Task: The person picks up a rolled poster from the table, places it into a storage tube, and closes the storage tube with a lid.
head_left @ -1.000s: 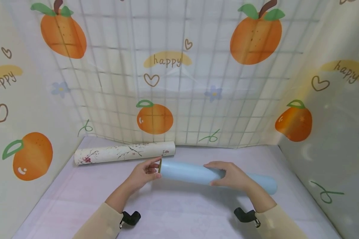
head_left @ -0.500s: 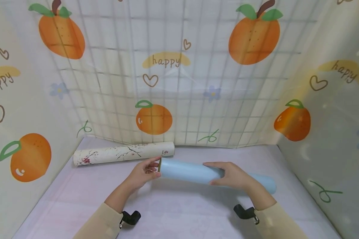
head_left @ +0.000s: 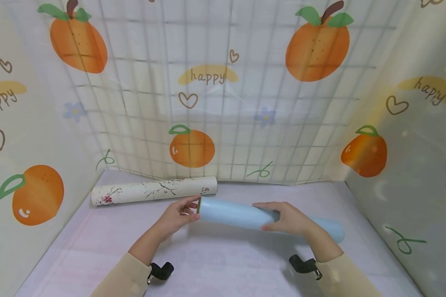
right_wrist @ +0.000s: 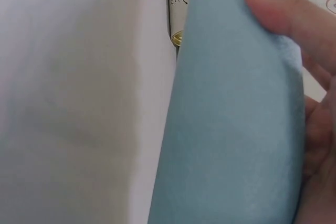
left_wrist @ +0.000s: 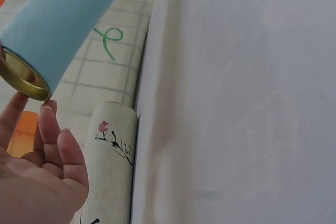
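Observation:
A long light blue tube point(head_left: 226, 212) is held slanting over the table, its left end higher in the head view. At that end my left hand point(head_left: 172, 218) pinches the rim between thumb and fingers. The left wrist view shows a recessed gold-coloured end point(left_wrist: 26, 85) on the tube, with fingertips at its edge. Farther along, my right hand point(head_left: 290, 218) grips the tube's middle, thumb on one side and fingers on the other. In the right wrist view the blue surface point(right_wrist: 226, 119) fills the centre and the right thumb point(right_wrist: 278, 14) presses on it; part of that hand is hidden behind the tube.
Behind the left hand, a cream tube point(head_left: 154, 191) with a blossom-branch print lies along the table's back edge. Patterned curtains point(head_left: 226, 152) with oranges enclose the back and sides. A pale cloth covers the table point(head_left: 215, 268). Dark wrist mounts point(head_left: 162, 271) sit at both sleeves.

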Demonstrator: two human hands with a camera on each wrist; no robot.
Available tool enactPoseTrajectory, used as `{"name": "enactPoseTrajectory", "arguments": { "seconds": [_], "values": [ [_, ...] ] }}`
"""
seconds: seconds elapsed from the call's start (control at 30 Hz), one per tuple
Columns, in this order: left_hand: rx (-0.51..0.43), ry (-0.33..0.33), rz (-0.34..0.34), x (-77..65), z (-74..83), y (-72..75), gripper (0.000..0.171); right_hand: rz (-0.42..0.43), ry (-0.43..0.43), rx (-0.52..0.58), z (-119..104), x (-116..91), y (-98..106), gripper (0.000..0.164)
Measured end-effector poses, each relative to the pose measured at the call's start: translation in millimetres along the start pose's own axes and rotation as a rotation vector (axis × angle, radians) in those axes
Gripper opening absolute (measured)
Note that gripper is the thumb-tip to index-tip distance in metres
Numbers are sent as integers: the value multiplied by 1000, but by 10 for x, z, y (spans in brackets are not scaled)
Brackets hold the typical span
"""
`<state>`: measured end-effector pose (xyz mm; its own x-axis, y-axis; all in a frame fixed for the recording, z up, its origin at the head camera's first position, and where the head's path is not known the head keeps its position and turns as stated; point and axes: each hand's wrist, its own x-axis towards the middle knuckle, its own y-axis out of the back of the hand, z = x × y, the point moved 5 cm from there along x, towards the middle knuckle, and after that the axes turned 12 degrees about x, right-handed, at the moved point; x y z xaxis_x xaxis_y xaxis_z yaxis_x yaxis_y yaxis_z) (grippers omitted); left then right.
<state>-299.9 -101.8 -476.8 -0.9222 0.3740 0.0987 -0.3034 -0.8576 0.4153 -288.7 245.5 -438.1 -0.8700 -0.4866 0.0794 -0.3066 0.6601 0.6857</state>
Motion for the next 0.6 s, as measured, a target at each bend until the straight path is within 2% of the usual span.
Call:
{"name": "enactPoseTrajectory", "arguments": {
  "seconds": [0.33,0.6],
  "values": [
    [27,-20,-42,0,-36,16,59,0,-4,26,-19,-26,-20,70],
    [62,-20,-12,15,-62,15,62,-4,1,30,-18,-15,-37,71]
  ]
}}
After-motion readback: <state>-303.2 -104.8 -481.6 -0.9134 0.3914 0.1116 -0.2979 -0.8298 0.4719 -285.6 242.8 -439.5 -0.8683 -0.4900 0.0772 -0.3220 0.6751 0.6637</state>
